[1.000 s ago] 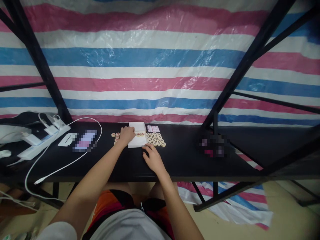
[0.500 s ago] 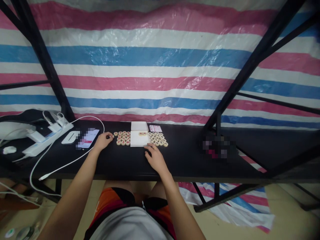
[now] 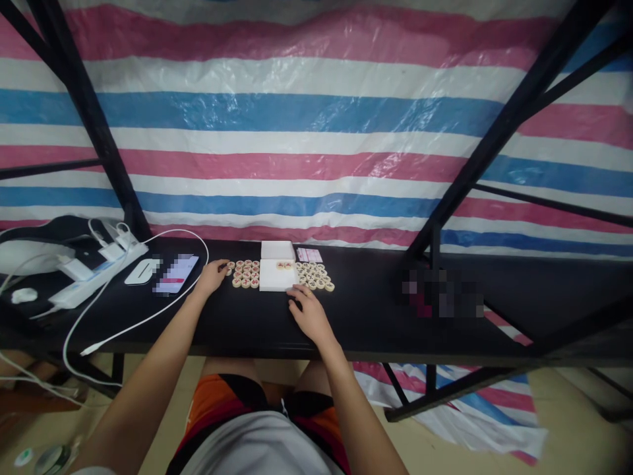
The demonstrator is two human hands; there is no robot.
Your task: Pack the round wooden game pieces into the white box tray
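Note:
My left hand (image 3: 212,277) has its fingers closed at the outer-left red-marked xiangqi piece (image 3: 231,266), partly covering it. More red-marked xiangqi pieces (image 3: 246,274) lie in rows just to the right. A white open box (image 3: 271,280) stands in the middle, its lid (image 3: 277,250) raised at the back. Inside, at the back right, are two xiangqi pieces (image 3: 284,266). Dark-marked xiangqi pieces (image 3: 315,276) lie grouped to the right of the box. My right hand (image 3: 307,310) rests by the box's near right corner, fingers apart and holding nothing.
A phone (image 3: 177,274), a white flat device (image 3: 142,271) and a power strip (image 3: 93,280) with white cables are on the left of the black table (image 3: 366,310). A pink-and-white card (image 3: 309,254) lies behind the dark-marked pieces. Black metal posts (image 3: 455,178) frame both sides.
My left hand has moved slightly right, from beside the outer-left red-marked piece onto it. My right hand stays by the box corner. The view has shifted a little.

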